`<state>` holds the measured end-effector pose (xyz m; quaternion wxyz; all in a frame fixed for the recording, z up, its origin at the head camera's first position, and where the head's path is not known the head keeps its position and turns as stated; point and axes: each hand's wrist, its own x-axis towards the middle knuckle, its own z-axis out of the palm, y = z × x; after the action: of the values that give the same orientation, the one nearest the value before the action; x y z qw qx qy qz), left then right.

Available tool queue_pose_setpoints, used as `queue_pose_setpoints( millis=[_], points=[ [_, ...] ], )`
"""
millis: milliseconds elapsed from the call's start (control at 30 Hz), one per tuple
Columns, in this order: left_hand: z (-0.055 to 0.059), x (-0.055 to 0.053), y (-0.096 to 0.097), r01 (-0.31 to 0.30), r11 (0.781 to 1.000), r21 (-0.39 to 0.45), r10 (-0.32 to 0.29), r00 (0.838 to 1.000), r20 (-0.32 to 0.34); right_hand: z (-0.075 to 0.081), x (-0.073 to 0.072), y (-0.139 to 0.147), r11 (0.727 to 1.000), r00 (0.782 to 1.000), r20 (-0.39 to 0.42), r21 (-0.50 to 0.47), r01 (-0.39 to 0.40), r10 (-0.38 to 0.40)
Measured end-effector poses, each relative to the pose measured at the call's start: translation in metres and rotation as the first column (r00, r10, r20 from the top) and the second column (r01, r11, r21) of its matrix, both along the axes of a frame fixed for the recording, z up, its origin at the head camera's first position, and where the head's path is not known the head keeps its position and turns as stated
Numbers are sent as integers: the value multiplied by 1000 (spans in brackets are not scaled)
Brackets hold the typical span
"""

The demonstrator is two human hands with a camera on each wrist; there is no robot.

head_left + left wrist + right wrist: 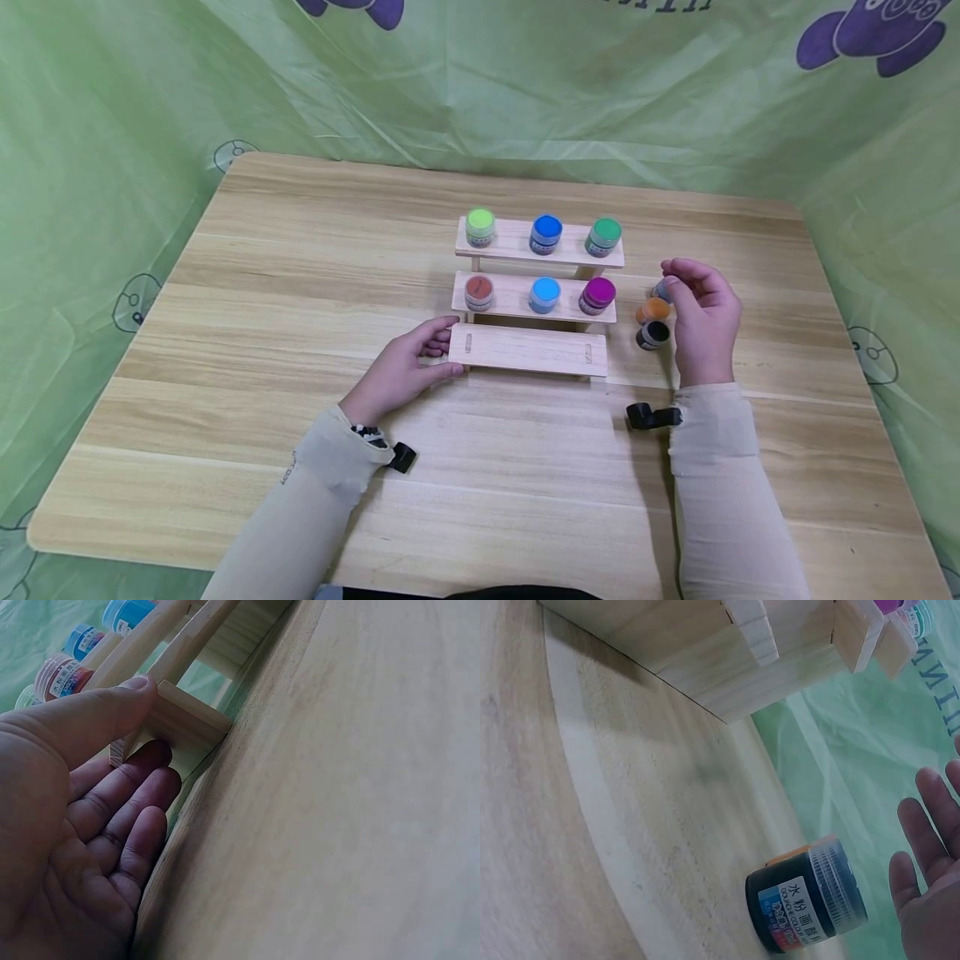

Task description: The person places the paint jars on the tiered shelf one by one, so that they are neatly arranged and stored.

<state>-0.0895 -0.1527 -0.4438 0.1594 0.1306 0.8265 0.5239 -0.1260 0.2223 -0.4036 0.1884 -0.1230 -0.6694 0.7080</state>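
A three-tier wooden stand (527, 350) sits on the table. My left hand (408, 367) grips the left end of its lowest shelf, thumb at the front corner and index finger at the back one; in the left wrist view its other fingers (142, 832) hang loosely beside the stand. My right hand (705, 312) is over a short row of paint jars right of the stand. Its thumb overlaps the farthest jar (660, 290), partly hidden. Nearer are an orange jar (652, 311) and a black jar (652, 335). In the right wrist view several fingers are loosely extended.
Light green, blue and green jars (603, 237) stand on the top shelf. The middle shelf holds brown, light blue and magenta jars (597, 296). A green printed curtain (480, 100) surrounds the wooden table (262, 333).
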Motion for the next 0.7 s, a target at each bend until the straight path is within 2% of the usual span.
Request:
queue_pose_setpoints(
  millis=[100, 700],
  points=[
    [0, 0, 0, 0, 1000, -3, 0, 1000, 0, -2, -1, 1, 1000, 1000, -12, -12, 4, -5],
    [-2, 0, 0, -1, 1000, -7, 1, 1000, -6, -14, -6, 6, 998, 997, 59, -46, 43, -41]
  ],
)
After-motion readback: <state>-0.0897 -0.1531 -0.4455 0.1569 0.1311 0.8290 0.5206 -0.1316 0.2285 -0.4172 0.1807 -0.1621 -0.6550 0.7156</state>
